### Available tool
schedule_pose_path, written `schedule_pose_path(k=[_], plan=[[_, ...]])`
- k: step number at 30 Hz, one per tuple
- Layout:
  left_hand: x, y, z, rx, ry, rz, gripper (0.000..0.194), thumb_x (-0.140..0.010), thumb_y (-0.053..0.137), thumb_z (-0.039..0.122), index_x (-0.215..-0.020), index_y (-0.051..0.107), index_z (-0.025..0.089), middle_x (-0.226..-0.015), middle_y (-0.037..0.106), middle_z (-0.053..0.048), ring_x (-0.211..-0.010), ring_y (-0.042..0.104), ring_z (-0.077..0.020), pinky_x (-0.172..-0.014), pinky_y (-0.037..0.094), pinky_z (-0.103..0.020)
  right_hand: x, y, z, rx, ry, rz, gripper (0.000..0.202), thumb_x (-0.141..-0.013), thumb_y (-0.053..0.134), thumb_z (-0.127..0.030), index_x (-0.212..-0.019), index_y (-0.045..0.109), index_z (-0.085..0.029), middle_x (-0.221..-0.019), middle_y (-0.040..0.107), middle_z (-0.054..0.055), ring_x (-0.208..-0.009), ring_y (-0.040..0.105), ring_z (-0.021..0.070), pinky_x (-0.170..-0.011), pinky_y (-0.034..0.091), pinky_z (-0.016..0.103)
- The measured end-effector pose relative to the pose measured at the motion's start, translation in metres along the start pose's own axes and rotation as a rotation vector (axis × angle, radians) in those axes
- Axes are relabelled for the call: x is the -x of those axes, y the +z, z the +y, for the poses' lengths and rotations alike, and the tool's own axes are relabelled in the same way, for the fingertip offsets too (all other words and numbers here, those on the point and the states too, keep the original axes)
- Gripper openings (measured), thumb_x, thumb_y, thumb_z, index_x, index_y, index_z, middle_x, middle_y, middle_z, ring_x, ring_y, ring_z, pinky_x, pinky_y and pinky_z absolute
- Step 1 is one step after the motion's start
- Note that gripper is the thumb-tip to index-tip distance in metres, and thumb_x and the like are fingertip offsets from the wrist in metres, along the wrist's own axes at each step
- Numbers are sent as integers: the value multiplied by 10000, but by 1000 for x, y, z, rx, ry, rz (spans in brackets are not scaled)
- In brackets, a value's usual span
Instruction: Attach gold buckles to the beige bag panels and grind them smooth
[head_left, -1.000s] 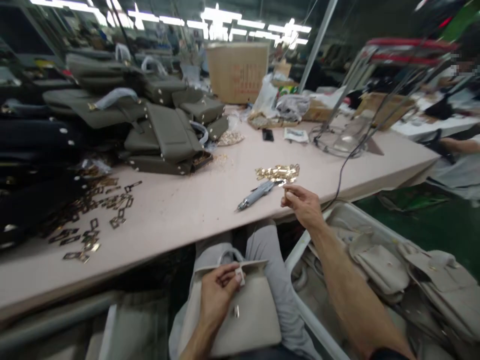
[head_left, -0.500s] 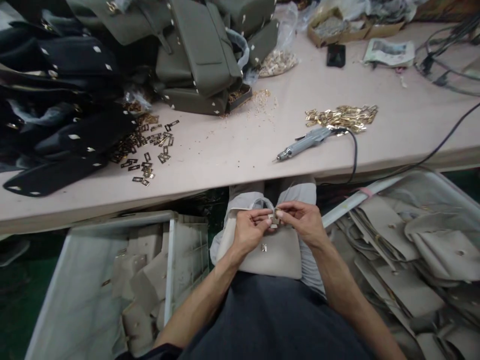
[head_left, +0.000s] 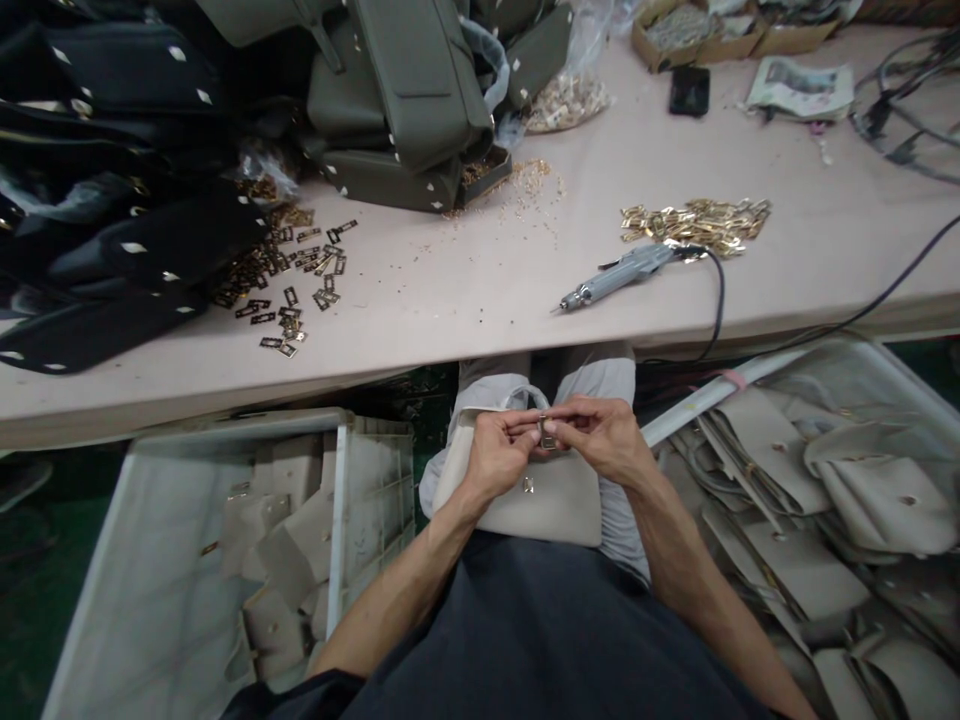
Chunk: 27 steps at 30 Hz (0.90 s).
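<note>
A cream handbag point(head_left: 555, 512) lies across my lap, its wrapped handle point(head_left: 529, 396) toward the table. Above its front, my left hand point(head_left: 504, 450) and my right hand point(head_left: 600, 435) meet, thumbs and fingers pinched together. Between them is a small metal buckle-like plate point(head_left: 548, 436), gripped from both sides. Whether it sits on the bag's flap or strap is hidden by my fingers. Lower on the bag's front shows a small shiny metal fitting point(head_left: 528, 485).
An electric screwdriver point(head_left: 615, 278) lies on the table point(head_left: 450, 310) beside gold metal fittings point(head_left: 697, 225). Dark-framed plates point(head_left: 292, 270) are scattered at left, near black bags point(head_left: 150, 240) and olive bags point(head_left: 405, 90). Plastic crates with cream bags flank me, left point(head_left: 343, 530) and right point(head_left: 697, 400).
The metal plate between my fingers has turned, so its frame now faces up. My right fingers have shifted slightly left over it. The whole view has tilted a little.
</note>
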<state>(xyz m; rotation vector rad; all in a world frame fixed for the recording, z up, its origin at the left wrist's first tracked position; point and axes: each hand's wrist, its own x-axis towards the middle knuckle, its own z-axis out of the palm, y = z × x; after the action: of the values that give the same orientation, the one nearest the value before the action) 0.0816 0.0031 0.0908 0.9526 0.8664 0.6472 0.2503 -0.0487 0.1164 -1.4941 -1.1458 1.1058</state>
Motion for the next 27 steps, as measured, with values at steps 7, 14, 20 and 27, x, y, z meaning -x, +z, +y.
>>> schedule_pose_path(k=[7, 14, 20, 27], plan=[[1, 0, -8, -33, 19, 25, 323, -787, 802, 227, -1079, 783, 90, -942, 809, -134, -786, 791, -253, -723, 677, -351, 0, 0, 8, 170, -47, 26, 205, -856, 775, -370, -952, 835, -199, -766, 699, 60, -617, 599, 158, -554, 481, 278], [1, 0, -2, -16, 20, 2, 307, -792, 762, 199, -1079, 768, 89, -879, 807, -121, -748, 789, -239, -698, 669, -326, 2, 4, 13, 153, -25, 72, 211, -843, 790, -382, -946, 832, -203, -769, 708, 62, -622, 608, 166, -554, 495, 280], [2, 1, 2, 31, 6, -38, 329, -807, 752, 219, -1105, 745, 81, -909, 805, -138, -747, 793, -248, -749, 674, -368, 4, 8, 13, 79, 13, 110, 231, -830, 811, -394, -948, 828, -196, -806, 711, 73, -627, 634, 172, -555, 532, 292], [2, 4, 8, -29, 23, -48, 390, -805, 816, 312, -1102, 752, 67, -860, 801, -134, -747, 790, -246, -754, 666, -351, 1, 8, 12, 30, 10, 117, 213, -825, 814, -382, -936, 825, -201, -819, 714, 72, -628, 642, 170, -552, 550, 287]])
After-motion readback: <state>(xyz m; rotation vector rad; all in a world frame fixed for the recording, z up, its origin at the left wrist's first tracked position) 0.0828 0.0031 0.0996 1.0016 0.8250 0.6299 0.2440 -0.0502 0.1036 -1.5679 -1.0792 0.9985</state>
